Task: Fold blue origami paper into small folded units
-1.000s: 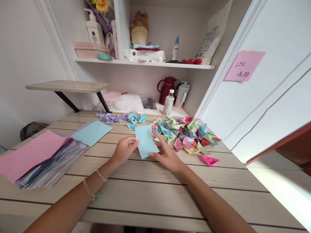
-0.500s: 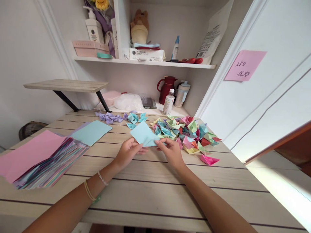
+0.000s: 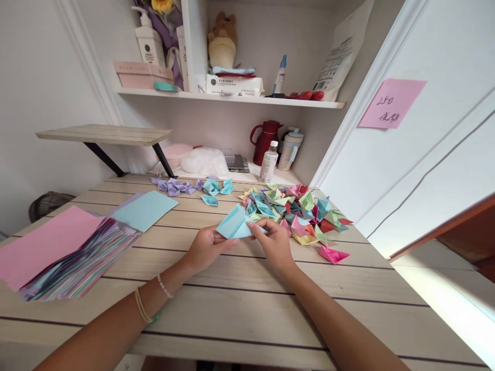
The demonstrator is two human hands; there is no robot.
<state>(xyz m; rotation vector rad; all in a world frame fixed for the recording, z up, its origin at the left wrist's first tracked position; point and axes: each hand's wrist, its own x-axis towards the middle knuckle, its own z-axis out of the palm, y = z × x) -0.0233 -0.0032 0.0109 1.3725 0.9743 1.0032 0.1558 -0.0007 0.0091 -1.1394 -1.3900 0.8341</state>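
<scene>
A light-blue sheet of origami paper (image 3: 234, 223), partly folded with creased flaps showing, is held up between my two hands above the table. My left hand (image 3: 207, 247) grips its lower left side, thumb along the bottom edge. At the right corner my right hand (image 3: 271, 241) pinches the paper between thumb and fingers. Just beyond and to the right lies a heap of folded paper boats (image 3: 276, 198) in many colours. One bright pink boat (image 3: 333, 254) sits apart, nearer to me. Several blue boats (image 3: 211, 200) and purple folded pieces (image 3: 174, 187) lie behind my left hand.
On the left is a thick stack of coloured paper (image 3: 83, 257), a pink sheet on top, with light-blue sheets (image 3: 149, 210) behind it. A small raised shelf (image 3: 104, 134) stands at the back left. A bottle (image 3: 268, 162) and a red jug (image 3: 266, 143) stand at the back.
The blue paper has turned from a flat diamond-like face to a lower shape with folded flaps showing. My left thumb has shifted right along its lower edge; my right hand has barely moved.
</scene>
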